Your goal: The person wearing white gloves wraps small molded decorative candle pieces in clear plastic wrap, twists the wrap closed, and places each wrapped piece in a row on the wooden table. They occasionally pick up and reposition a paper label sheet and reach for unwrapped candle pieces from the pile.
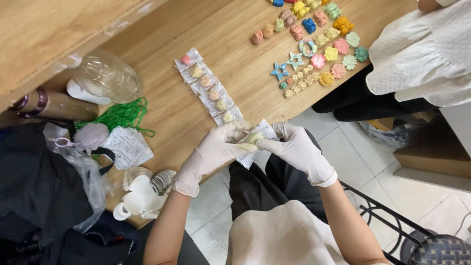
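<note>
Both my hands wear white gloves and meet at the wooden table's [230,54] near edge. My left hand [213,149] and my right hand [297,147] together grip a small clear printed bag [259,140] with a pale yellow moulded piece [253,138] at its mouth. Just beyond my hands a row of filled clear bags [208,86] lies on the table, each holding one small coloured piece.
Several loose coloured moulded shapes [314,46], flowers, stars and bears, cover the table's far right. A person in a white top [422,54] sits there. A stack of empty bags [127,146], green string [122,115], a clear plastic container [105,76], white items [142,194] and a black bag [39,191] lie left.
</note>
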